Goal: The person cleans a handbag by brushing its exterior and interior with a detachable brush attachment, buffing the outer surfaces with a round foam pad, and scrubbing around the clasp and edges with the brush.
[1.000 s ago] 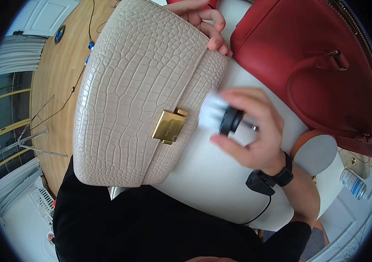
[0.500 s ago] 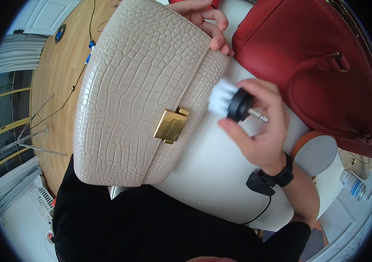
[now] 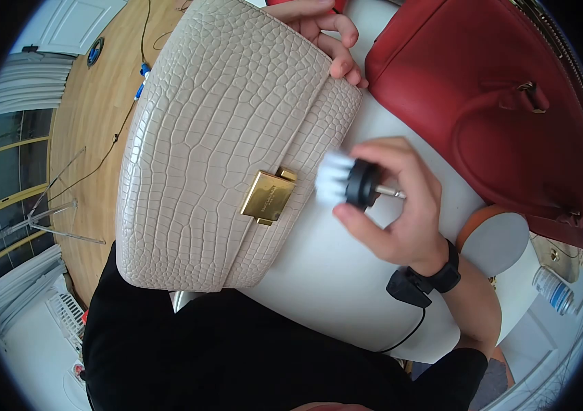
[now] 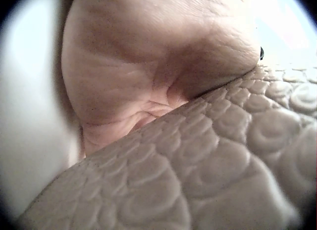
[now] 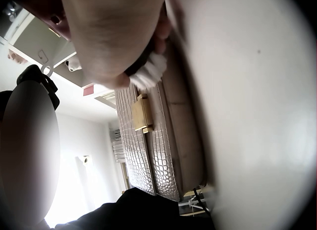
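A beige crocodile-textured bag with a gold clasp is held tilted over the white table. At its upper right edge, my left hand grips it with bent fingers; in the left wrist view the palm lies against the textured bag. My right hand pinches a round brush with white bristles, a black base and a metal shank. The bristles face the bag's side beyond the clasp. In the right wrist view the bristles are close to the bag; contact is unclear.
A red handbag stands at the upper right. Near my right forearm are a round grey-topped item and a can. White table surface shows below the brush. A metal stand is on the floor at left.
My right hand with the brush moved up and right, away from the bag, then back down and left. The left hand and the beige bag have barely shifted.
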The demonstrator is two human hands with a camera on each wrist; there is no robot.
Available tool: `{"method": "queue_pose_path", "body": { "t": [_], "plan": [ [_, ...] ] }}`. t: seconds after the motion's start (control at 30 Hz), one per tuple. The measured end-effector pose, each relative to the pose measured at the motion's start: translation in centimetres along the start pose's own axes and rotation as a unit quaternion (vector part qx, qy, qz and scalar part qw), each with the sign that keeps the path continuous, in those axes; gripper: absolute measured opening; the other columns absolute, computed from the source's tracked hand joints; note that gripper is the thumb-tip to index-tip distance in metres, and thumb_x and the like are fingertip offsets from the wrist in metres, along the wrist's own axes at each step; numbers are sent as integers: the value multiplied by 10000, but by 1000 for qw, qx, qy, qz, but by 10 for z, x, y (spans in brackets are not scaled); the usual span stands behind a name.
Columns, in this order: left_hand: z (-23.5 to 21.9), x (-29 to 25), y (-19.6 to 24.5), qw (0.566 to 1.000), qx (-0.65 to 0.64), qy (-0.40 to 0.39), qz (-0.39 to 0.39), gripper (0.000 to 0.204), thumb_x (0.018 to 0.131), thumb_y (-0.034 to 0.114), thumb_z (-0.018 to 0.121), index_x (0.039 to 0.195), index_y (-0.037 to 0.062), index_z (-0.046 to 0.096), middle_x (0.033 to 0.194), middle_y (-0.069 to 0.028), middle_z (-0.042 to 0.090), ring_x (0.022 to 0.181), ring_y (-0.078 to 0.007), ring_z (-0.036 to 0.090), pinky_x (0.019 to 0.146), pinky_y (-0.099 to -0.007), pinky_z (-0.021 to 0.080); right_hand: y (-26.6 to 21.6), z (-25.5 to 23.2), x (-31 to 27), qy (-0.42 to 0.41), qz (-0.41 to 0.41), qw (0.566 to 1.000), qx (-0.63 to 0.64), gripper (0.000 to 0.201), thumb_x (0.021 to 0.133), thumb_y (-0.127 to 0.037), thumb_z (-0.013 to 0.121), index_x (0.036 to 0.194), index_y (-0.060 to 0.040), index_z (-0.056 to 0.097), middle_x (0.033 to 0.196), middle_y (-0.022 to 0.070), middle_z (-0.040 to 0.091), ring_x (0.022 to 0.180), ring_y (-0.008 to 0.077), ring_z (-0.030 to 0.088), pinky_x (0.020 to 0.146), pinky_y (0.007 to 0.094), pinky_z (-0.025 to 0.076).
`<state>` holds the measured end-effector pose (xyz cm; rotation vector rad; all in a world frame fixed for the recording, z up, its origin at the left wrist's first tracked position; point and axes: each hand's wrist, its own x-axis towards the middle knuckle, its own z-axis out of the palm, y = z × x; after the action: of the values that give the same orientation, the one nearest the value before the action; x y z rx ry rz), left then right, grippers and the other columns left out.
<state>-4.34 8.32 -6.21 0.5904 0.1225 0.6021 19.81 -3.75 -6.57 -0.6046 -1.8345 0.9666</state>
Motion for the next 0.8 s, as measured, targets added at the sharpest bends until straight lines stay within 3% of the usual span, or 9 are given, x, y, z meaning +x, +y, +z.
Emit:
{"method": "queue_pose_path", "body": {
  "t": [0.03,0.1,0.17,0.37,0.43,0.5,0.57,0.63,0.8],
  "plan": [
    [0,1,0,1000,-6,-1,-1,585,1140,365,202,1105,-7,652,884,-211,716,1086,-377,668,1134,-487,403,-1,0,-1,0,0,1000,1,480,794,-133,854,1177,26,612,990,127,657,753,195,678,618,300,566],
    [0,1,-1,1000,1,2,7,586,1139,369,202,1096,-4,651,871,-208,717,1080,-374,667,1124,-486,406,-5,-3,-3,-104,16,994,21,451,782,-187,861,1117,3,626,887,99,656,683,195,668,600,299,561],
    [-1,-2,1,1000,8,6,17,588,1139,373,201,1086,-2,651,858,-205,718,1075,-370,665,1115,-484,408,-7,0,-2,-117,25,993,9,435,774,-227,860,1077,-12,633,821,77,641,637,191,653,590,298,557],
    [-13,-4,11,999,40,-17,16,545,1137,389,209,1066,22,605,817,-198,724,1078,-378,662,1104,-471,393,-4,7,-2,28,85,996,-24,529,769,-120,885,1194,-12,590,996,102,657,752,177,681,611,273,575],
    [-12,-5,10,999,26,-11,23,527,1135,396,217,1066,27,588,829,-204,728,1078,-381,660,1117,-473,376,-4,8,-3,32,104,994,17,560,756,-114,910,1205,-23,588,1061,115,673,831,172,695,628,269,585],
    [-13,-2,7,999,30,-14,23,526,1134,400,224,1060,29,590,833,-202,729,1079,-377,658,1119,-472,372,-4,2,-5,-40,2,999,25,565,741,-120,928,1191,-40,596,1103,130,690,871,195,715,661,291,596],
    [-15,0,6,999,33,-17,21,525,1133,404,231,1054,32,593,838,-199,730,1079,-373,656,1121,-471,368,-5,8,-4,-79,-65,993,65,560,707,-131,937,1163,-62,619,1095,121,696,876,288,724,730,361,602],
    [-14,0,5,1000,5,-16,9,523,1132,408,242,1048,37,601,833,-188,726,1067,-371,654,1116,-465,371,-9,4,-9,-140,-26,989,37,544,713,-136,929,1156,-65,622,1080,111,684,882,288,713,719,363,594],
    [-6,-1,2,1000,-10,4,13,523,1131,408,249,1051,41,614,816,-173,716,1060,-368,653,1109,-457,374,-1,0,-4,-17,60,992,-109,535,739,-117,920,1170,-35,615,1098,123,635,848,261,680,669,344,577]
  ]
}}
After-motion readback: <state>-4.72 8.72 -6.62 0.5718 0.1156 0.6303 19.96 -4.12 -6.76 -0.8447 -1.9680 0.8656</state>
